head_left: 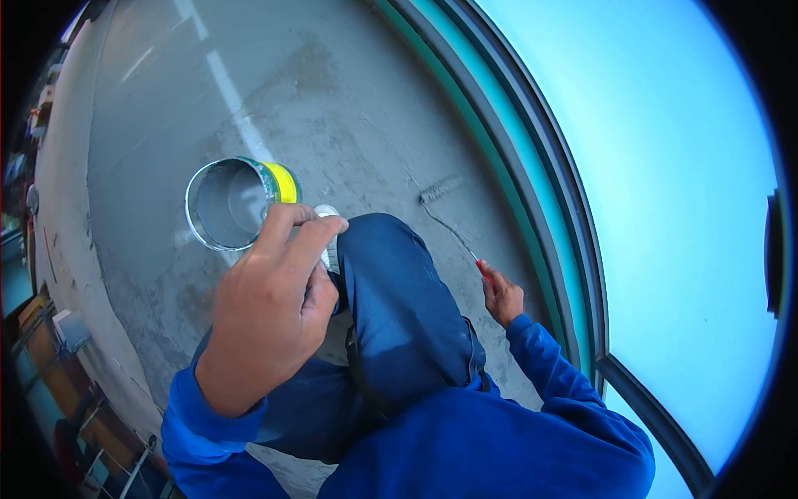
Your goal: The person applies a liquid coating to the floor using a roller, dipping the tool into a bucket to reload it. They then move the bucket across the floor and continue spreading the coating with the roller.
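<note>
My right hand [504, 298] is closed around the red handle of a paint roller [451, 230]. The roller's grey sleeve rests on the grey floor [349, 141], near the foot of the glazed wall. In front of my bent knee, my left hand [270, 308] is raised with loosely bent fingers, the thumb apart from them, and I see nothing in it. Just beyond that hand stands a bucket [194, 208], green outside with a yellow label; its inside is coated grey. The bucket's lower near side is partly hidden by my fingers.
Along the right runs a glass wall [665, 166] with a dark frame [532, 108] and a teal strip. A pale raised edge [71, 241] borders the floor at left, with assorted objects beyond it. My white shoe [327, 211] is beside the bucket.
</note>
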Demonstrator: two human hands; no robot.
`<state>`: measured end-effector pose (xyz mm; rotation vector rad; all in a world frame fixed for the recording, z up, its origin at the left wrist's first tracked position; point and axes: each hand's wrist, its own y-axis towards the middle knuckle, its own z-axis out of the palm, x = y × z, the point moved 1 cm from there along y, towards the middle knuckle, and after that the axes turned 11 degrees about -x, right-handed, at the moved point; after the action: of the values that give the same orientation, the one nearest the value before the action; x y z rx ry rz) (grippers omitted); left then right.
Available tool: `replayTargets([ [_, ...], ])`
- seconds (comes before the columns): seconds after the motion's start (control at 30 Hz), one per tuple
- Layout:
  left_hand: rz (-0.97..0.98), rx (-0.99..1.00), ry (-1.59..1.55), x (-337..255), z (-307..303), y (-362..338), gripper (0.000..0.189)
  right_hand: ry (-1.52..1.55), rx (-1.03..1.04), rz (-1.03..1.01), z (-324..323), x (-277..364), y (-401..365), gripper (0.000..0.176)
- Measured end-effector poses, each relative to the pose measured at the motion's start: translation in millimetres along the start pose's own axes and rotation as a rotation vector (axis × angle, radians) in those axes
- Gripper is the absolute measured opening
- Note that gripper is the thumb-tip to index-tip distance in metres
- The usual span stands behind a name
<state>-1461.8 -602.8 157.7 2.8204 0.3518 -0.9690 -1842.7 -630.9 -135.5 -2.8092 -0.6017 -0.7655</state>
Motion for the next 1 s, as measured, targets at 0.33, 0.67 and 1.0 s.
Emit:
replayTargets([
  [0.33, -0.115, -0.02, -0.002, 22, -24, -10, 0.038, 0.095, -0.07, -0.113, 89, 118, 199, 0.031],
  [0.67, -0.163, -0.002, -0.057, 35, -50, -9, 0.037, 0.099, -0.131, -0.157, 174, 227, 398, 0.027],
  [1.0, -0.202, -0.008, -0.052, 56, -68, -3, 0.036, 0.013, -0.217, -0.253, 205, 333, 553, 0.026],
])
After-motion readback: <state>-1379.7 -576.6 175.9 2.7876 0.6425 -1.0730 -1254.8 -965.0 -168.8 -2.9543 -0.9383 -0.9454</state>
